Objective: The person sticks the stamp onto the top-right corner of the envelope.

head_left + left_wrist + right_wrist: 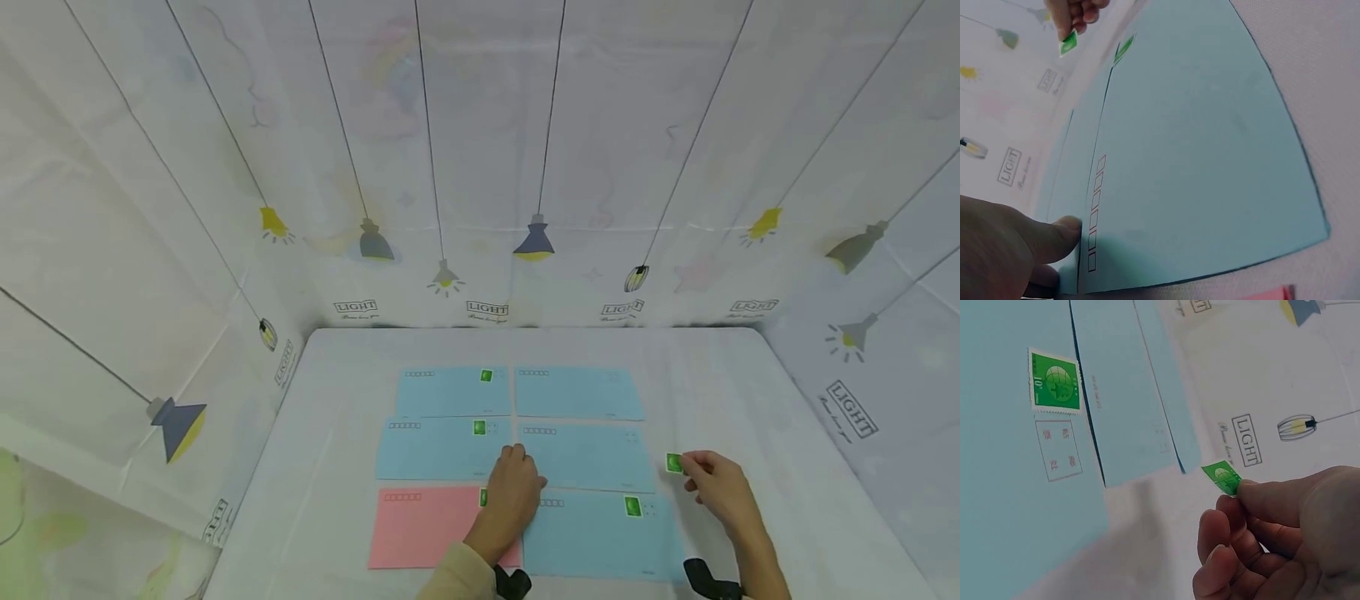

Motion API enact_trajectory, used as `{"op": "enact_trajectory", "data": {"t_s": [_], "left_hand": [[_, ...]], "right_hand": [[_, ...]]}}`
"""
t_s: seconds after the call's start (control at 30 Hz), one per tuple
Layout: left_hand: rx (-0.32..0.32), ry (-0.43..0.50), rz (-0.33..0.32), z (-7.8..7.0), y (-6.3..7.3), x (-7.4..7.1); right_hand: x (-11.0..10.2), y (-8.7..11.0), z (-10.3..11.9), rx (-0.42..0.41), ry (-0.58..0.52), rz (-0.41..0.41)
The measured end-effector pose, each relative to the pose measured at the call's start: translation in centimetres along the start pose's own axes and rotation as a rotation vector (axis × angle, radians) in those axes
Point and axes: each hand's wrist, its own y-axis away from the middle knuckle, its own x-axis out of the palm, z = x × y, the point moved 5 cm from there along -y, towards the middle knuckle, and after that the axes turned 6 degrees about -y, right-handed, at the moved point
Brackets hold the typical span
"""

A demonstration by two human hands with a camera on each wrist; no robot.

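Note:
Between thumb and forefinger, my right hand [716, 492] pinches a small green postage stamp [1222, 477] by one edge, to the right of the blue envelopes. My left hand [512, 492] rests over the inner edges of the middle-row envelopes, its thumb on the middle right envelope [592, 458]. The lower right envelope [592, 542] bears a green stamp [1055, 382] beside a printed box. Below my left hand lies a pink envelope [427, 525], its stamp [483, 497] partly hidden by that hand.
The middle left envelope [427, 454] and upper left envelope [442, 396] each carry a green stamp. An upper right envelope [573, 392] shows no stamp. All lie on a white-covered table [330, 467], with a lamp-patterned cloth [480, 150] rising behind.

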Motion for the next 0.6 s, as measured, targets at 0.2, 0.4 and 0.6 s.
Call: {"op": "enact_trajectory", "data": {"t_s": [0.2,0.4,0.6], "left_hand": [[0.003,0.038,-0.007,0.0,0.0,-0.2],[0.002,0.038,0.008,0.1,0.0,0.0],[0.003,0.005,-0.002,0.2,-0.1,0.0]], "right_hand": [[1.6,-1.6,1.4,-0.055,0.015,0.055],[3.5,-3.2,2.5,-0.078,0.028,0.088],[4.9,-4.4,3.3,-0.080,0.072,0.095]]}}
